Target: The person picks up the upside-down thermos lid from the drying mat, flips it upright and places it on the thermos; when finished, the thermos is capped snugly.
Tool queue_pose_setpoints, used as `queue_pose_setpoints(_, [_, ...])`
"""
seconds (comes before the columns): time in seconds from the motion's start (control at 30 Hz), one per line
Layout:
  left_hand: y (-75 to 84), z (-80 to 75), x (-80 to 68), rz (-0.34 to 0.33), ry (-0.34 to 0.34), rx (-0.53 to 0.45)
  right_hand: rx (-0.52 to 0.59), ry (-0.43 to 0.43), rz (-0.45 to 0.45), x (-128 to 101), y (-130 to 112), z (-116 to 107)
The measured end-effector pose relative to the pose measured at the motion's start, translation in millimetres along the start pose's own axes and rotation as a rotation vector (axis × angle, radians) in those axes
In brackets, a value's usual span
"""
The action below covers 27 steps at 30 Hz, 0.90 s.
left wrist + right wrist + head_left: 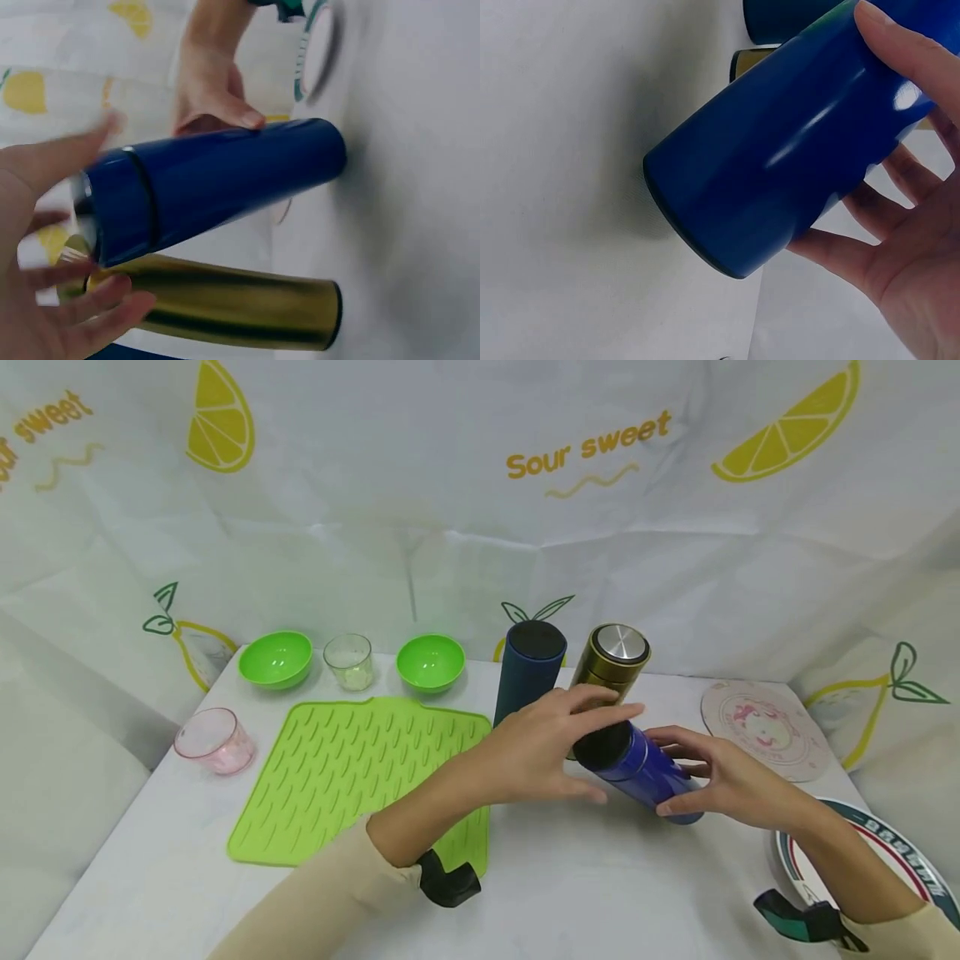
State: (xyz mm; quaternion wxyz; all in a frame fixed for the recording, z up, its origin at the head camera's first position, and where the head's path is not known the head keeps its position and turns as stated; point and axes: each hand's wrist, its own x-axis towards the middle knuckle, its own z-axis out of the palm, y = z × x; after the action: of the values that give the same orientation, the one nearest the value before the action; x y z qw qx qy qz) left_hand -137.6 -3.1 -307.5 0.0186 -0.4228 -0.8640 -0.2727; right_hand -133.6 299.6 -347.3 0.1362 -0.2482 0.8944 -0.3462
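Note:
A glossy blue thermos flask leans toward the left, its dark top end facing my left hand. My right hand grips the flask's lower body, thumb on one side and fingers on the other, as the right wrist view shows. Around the top end, my left hand is spread, thumb apart from the fingers; it looks blurred in the left wrist view. Just behind stands a gold thermos flask with a silver-topped lid, partly hidden by the left hand. Left of it is a dark teal flask, upright.
A green ridged mat lies at left on the white table. Behind it are two green bowls and a clear glass; a pink glass sits further left. At right lie a pink round mat and a rimmed plate.

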Motion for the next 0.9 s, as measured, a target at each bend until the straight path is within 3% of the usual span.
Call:
queue_pose_setpoints(0.1, [2.4, 3.3, 0.4, -0.077, 0.022, 0.037, -0.007, 0.001, 0.005, -0.3, -0.1, 0.2])
queue_pose_setpoints(0.13, [2.4, 3.6, 0.7, -0.075, 0.026, 0.024, -0.008, 0.001, 0.006, -0.4, -0.2, 0.3])
queue_pose_setpoints(0.27, [0.0, 0.4, 1.0, 0.040, -0.014, -0.052, -0.001, -0.003, 0.007, -0.1, -0.9, 0.3])
queue_pose_setpoints(0.33, [-0.1, -1.3, 0.0, 0.057, -0.042, -0.066, -0.001, -0.002, 0.004, 0.3, -1.0, 0.4])
queue_pose_setpoints(0.53, [5.7, 3.2, -0.5, -0.099, 0.015, 0.059, -0.001, -0.006, -0.001, 0.4, -2.7, 1.0])
queue_pose_setpoints(0.67, [1.5, 3.4, -2.3, 0.006, -0.004, 0.020, 0.001, -0.008, -0.004, 1.1, -4.8, 2.0])
queue_pose_setpoints(0.73, [0.3, 3.0, -3.6, 0.022, -0.014, 0.008, -0.012, -0.006, -0.015, 2.2, -5.4, 2.3])
queue_pose_setpoints(0.9, [6.5, 6.7, -2.6, -0.141, 0.007, 0.074, -0.023, -0.006, -0.027, 2.5, -5.6, 4.3])
